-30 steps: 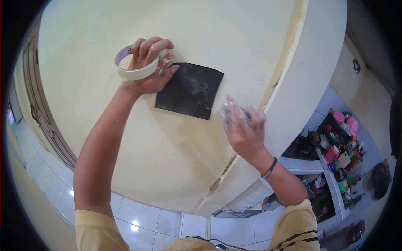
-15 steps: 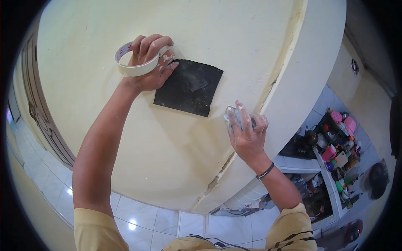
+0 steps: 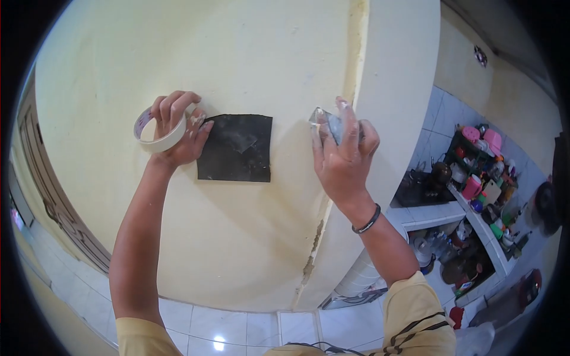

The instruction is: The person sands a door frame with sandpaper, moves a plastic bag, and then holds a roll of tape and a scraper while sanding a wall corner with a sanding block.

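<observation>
- A pale yellow wall [image 3: 237, 237] fills the space behind and between both hands, with a rough, broken seam [image 3: 310, 261] running down it below the right hand.
- Left of the left forearm is a brown panelled door [image 3: 65, 202]; glossy white floor tiles [image 3: 243, 326] lie below both hands.
- Beyond the right hand stands a tiled counter [image 3: 430, 213] with a crowded dark rack [image 3: 460, 145] and a pink mug [image 3: 472, 187] among mixed kitchenware.
- Under the counter, an open compartment [image 3: 444, 270] holds clear bottles and dark round items too small to identify.
- The left hand [image 3: 181, 133] is raised, fingers curled and parted from the thumb, which touches the upper left of a black sheet [image 3: 234, 163] lying against the wall, between the hands.
- A roll of masking tape [image 3: 161, 144] rings the left hand.
- The right hand [image 3: 344, 169], whitish residue on its fingers, is closed around a bluish, see-through piece [image 3: 334, 126], well apart from the left hand; its index finger points upward.
- A dark wristband [image 3: 366, 219] circles the right wrist.
</observation>
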